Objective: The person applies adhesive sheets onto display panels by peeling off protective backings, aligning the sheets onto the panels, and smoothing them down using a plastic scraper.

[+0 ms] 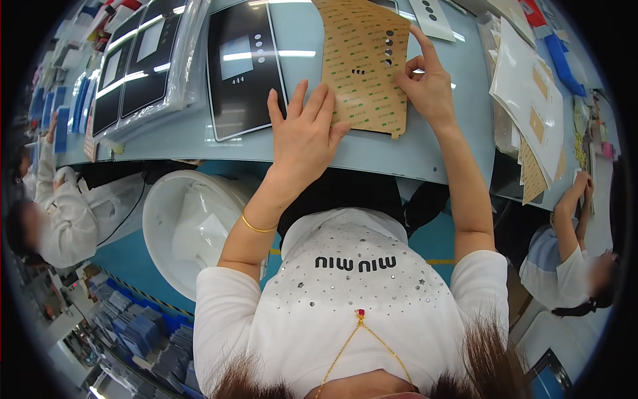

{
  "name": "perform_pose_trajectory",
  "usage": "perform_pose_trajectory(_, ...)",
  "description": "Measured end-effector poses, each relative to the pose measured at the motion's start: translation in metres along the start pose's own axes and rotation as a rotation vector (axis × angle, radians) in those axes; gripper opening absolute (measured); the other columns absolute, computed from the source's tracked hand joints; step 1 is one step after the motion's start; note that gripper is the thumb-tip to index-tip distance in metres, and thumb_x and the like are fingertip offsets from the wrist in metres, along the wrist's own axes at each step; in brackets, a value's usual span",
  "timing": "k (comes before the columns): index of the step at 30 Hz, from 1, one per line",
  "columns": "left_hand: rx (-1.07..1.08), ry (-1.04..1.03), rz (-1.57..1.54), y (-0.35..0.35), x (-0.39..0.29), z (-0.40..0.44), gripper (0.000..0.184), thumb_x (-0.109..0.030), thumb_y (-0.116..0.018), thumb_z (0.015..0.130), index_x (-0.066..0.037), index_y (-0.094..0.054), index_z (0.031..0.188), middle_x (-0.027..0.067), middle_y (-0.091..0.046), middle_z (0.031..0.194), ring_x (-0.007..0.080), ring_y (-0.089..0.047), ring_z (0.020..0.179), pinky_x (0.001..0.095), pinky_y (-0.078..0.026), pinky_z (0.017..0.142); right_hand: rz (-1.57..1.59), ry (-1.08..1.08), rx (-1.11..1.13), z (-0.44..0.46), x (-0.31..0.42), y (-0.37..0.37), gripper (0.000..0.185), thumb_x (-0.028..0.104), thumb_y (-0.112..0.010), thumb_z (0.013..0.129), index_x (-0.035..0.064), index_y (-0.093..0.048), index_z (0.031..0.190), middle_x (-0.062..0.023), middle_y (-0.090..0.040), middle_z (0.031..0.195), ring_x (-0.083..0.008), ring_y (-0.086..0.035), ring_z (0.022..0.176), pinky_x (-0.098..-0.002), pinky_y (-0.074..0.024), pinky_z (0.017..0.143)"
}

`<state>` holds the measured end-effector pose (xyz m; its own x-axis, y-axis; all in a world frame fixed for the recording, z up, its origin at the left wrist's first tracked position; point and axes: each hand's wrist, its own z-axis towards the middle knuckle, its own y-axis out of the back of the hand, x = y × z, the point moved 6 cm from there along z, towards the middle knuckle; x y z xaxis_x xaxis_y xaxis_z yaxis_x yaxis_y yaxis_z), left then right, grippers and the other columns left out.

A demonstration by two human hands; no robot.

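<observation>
A brown adhesive backing sheet with printed green marks and a row of round holes lies on the blue-grey table, its top edge lifted. My right hand pinches the sheet's right edge, with the index finger stretched up along it. My left hand is spread flat, its fingertips between the sheet and a black panel and its thumb by the sheet's lower left edge. That panel has a pale window and several round openings. What lies under the sheet is mostly hidden.
Bagged black panels are stacked at the left of the table. White sheets pile up at the right, and a small white card lies at the back. A white bin stands below. People sit at both sides.
</observation>
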<state>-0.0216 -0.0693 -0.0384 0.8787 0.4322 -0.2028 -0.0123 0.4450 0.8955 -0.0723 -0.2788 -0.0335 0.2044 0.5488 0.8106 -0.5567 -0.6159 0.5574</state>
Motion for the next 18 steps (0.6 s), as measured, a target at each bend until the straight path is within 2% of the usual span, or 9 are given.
perform_pose_trajectory(4,0.056,-0.027,0.014,-0.003,0.0,0.008,0.053,-0.039,-0.058,0.087,-0.001,-0.053,0.123,0.0089,-0.05,0.13,0.0335,-0.041,0.125,0.0642,-0.02,0.101,-0.031,0.001,-0.021,-0.002,0.005,0.0,0.076,0.002,-0.064,0.076,0.0231,-0.035,0.143,0.0002,-0.055,0.069,-0.0042,-0.052,0.057,-0.0228,-0.048,0.056)
perform_pose_trajectory(7,0.169,-0.056,0.021,-0.008,0.002,0.007,0.065,-0.046,-0.057,0.086,-0.004,-0.045,0.134,0.0128,-0.04,0.14,0.038,-0.032,0.132,0.0662,-0.017,0.102,0.016,-0.02,-0.016,-0.003,0.0,0.0,0.077,0.001,-0.063,0.076,0.0241,-0.035,0.143,-0.0009,-0.056,0.069,-0.0063,-0.054,0.058,-0.0237,-0.0487,0.056)
perform_pose_trajectory(9,0.177,-0.081,0.018,-0.006,-0.003,0.005,0.067,-0.047,-0.057,0.086,-0.004,-0.044,0.136,0.0132,-0.039,0.142,0.0373,-0.03,0.133,0.0655,-0.017,0.103,0.035,-0.026,-0.021,-0.004,0.001,0.002,0.078,0.0,-0.063,0.075,0.0248,-0.035,0.143,-0.002,-0.057,0.069,-0.0082,-0.055,0.057,-0.0244,-0.049,0.057)
perform_pose_trajectory(11,0.184,-0.103,0.016,-0.005,-0.011,0.004,0.069,-0.048,-0.057,0.086,-0.005,-0.042,0.137,0.0137,-0.038,0.143,0.0365,-0.029,0.134,0.0647,-0.016,0.104,0.009,0.016,-0.011,-0.002,0.012,0.006,0.066,0.005,-0.062,0.08,0.0175,-0.037,0.14,-0.0073,-0.058,0.067,-0.0165,-0.058,0.058,-0.0303,-0.0489,0.056)
perform_pose_trajectory(14,0.276,-0.135,-0.023,-0.014,-0.031,0.002,0.075,-0.052,-0.058,0.083,-0.006,-0.04,0.139,0.0139,-0.035,0.146,0.0345,-0.027,0.136,0.0625,-0.015,0.106,-0.005,0.031,0.011,-0.002,0.004,0.005,0.076,0.004,-0.064,0.079,0.0207,-0.029,0.145,-0.008,-0.058,0.066,-0.0181,-0.059,0.058,-0.0315,-0.05,0.057)
perform_pose_trajectory(16,0.321,-0.193,-0.183,-0.021,-0.051,0.0,0.081,-0.056,-0.06,0.079,-0.007,-0.039,0.14,0.0139,-0.033,0.147,0.0323,-0.027,0.137,0.0606,-0.016,0.107,0.011,0.045,0.008,-0.002,0.002,0.005,0.075,0.004,-0.064,0.079,0.0207,-0.03,0.144,-0.0084,-0.058,0.066,-0.0192,-0.059,0.058,-0.0319,-0.0503,0.057)
perform_pose_trajectory(17,0.303,-0.209,-0.231,-0.024,-0.057,0.0,0.082,-0.058,-0.061,0.076,-0.011,-0.04,0.139,0.014,-0.033,0.147,0.0355,-0.027,0.136,0.0622,-0.017,0.106,0.023,0.062,0.005,-0.003,0.003,0.005,0.075,0.004,-0.064,0.079,0.0207,-0.031,0.144,-0.0087,-0.058,0.066,-0.0204,-0.06,0.058,-0.0322,-0.0505,0.058)
perform_pose_trajectory(18,0.305,-0.214,-0.232,-0.024,-0.06,0.0,0.082,-0.058,-0.061,0.076,-0.011,-0.04,0.139,0.014,-0.033,0.147,0.0355,-0.027,0.136,0.0622,-0.017,0.106,0.023,0.06,0.001,-0.003,0.001,0.006,0.075,0.004,-0.064,0.079,0.0207,-0.031,0.144,-0.0087,-0.058,0.066,-0.0204,-0.06,0.058,-0.0322,-0.0505,0.058)
